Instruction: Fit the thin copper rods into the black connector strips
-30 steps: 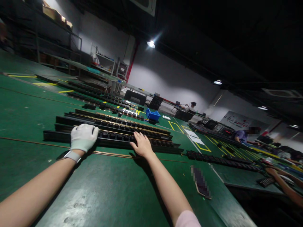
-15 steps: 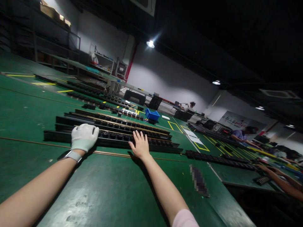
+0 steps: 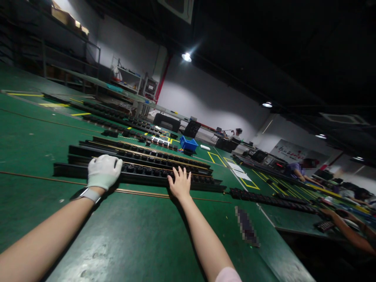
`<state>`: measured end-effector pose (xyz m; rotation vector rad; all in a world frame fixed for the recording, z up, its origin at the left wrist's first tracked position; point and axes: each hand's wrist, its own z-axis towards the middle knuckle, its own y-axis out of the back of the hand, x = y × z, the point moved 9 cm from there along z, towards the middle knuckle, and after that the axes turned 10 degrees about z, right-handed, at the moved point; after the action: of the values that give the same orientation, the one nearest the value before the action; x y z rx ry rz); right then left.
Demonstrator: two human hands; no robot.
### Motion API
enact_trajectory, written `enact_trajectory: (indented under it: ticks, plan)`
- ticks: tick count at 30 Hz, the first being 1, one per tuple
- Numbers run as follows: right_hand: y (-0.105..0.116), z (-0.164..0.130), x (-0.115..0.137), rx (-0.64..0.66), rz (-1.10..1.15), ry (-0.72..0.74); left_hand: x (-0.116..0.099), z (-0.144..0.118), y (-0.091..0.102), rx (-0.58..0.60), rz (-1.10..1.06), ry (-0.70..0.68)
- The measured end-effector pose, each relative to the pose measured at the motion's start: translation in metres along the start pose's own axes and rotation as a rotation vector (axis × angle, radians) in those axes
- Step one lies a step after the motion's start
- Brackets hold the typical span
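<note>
My left hand (image 3: 105, 171), in a white glove, rests on the left part of the nearest black rail (image 3: 67, 170), its fingers curled down over it. Farther along the same rail lies my bare right hand (image 3: 180, 182), fingers spread and touching the row of black blocks (image 3: 141, 169) set in the channel. Several more black rails (image 3: 85, 150) with thin brass-coloured rods (image 3: 138, 148) lie parallel just behind. On the near side, more thin rods (image 3: 141, 192) run along the table.
The green table (image 3: 129, 243) carries a blue bin (image 3: 188, 143), a white object (image 3: 205, 147) and paper sheets (image 3: 239, 171). A black segmented strip (image 3: 270, 197) continues rightward toward another person's hands (image 3: 337, 221). A pixelated dark object (image 3: 247, 227) lies at right. More black strips (image 3: 117, 127) lie behind.
My right hand has slid a little to the right along the nearest rail. My left hand has stayed in nearly the same place.
</note>
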<state>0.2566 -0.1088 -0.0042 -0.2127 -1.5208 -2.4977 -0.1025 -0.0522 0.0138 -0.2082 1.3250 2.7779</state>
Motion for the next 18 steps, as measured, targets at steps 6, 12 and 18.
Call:
enact_trajectory:
  ticks: [6,12,18]
  plan:
    - [0.0012,0.0017,-0.0007,0.023,-0.003,-0.005,0.0004,-0.0005,0.0008,-0.030,-0.016,0.003]
    - [0.0042,0.0016,-0.0001,0.040,-0.013,-0.002,0.0012,0.0002,-0.0024,-0.046,-0.029,0.002]
    - [0.0019,0.0019,-0.0016,0.053,-0.009,-0.002,0.0021,0.0000,-0.0029,-0.035,-0.059,0.004]
